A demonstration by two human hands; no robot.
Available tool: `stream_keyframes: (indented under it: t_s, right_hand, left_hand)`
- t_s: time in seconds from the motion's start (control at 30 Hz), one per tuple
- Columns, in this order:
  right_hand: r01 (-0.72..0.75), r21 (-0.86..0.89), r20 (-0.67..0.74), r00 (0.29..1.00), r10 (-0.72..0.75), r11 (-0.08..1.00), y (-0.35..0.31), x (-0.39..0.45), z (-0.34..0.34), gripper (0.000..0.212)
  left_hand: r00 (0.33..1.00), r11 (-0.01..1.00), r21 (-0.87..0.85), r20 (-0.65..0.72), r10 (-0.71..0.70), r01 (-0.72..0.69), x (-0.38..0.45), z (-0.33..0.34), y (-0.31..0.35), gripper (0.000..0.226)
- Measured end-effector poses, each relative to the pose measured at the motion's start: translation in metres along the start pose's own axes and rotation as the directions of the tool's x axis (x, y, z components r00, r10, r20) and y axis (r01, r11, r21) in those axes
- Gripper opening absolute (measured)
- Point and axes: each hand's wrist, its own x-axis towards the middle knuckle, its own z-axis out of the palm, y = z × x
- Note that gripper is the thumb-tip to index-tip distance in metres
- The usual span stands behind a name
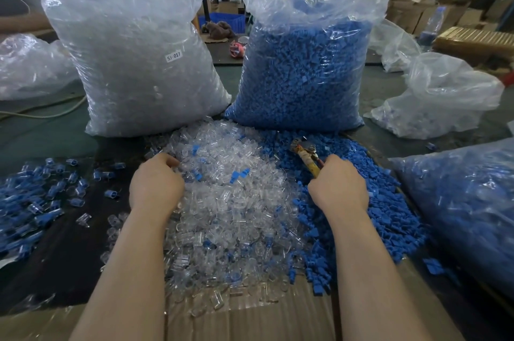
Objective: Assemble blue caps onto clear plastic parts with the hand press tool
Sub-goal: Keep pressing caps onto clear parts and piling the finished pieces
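Observation:
A heap of clear plastic parts (230,201) lies in front of me on cardboard, with a heap of blue caps (361,182) to its right. My left hand (155,182) rests on the left side of the clear heap, fingers curled down into the parts; whether it holds one is hidden. My right hand (338,186) grips the yellowed handles of the hand press tool (304,156), whose metal jaws point up and left over the blue caps. Assembled parts with blue caps (36,199) lie scattered at the left.
Behind the heaps stand a tall bag of clear parts (139,57) and a tall bag of blue caps (306,68). Another bag with blue parts (467,201) lies at the right. Smaller clear bags sit far left and far right. Cardboard (250,318) covers the near edge.

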Motion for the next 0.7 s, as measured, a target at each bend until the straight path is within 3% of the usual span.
stream_keyframes:
  t_s: [0.43, 0.6, 0.7]
  right_hand:
    - [0.076, 0.063, -0.034, 0.997, -0.074, 0.995, 0.0, 0.002, 0.003, 0.014]
    - [0.111, 0.118, -0.084, 0.991, -0.101, 0.987, 0.002, 0.003, 0.004, 0.011]
    - [0.12, 0.169, -0.098, 0.99, -0.104, 0.978, 0.001, 0.005, 0.004, 0.008]
  left_hand:
    - [0.998, 0.999, 0.035, -0.054, -0.02, 0.022, 0.0, 0.008, 0.001, 0.026]
    - [0.981, 0.996, -0.063, -0.189, 0.052, -0.065, -0.004, 0.01, 0.001, 0.022]
    - [0.957, 0.967, -0.174, -0.256, 0.136, -0.185, -0.009, 0.007, 0.006, 0.022]
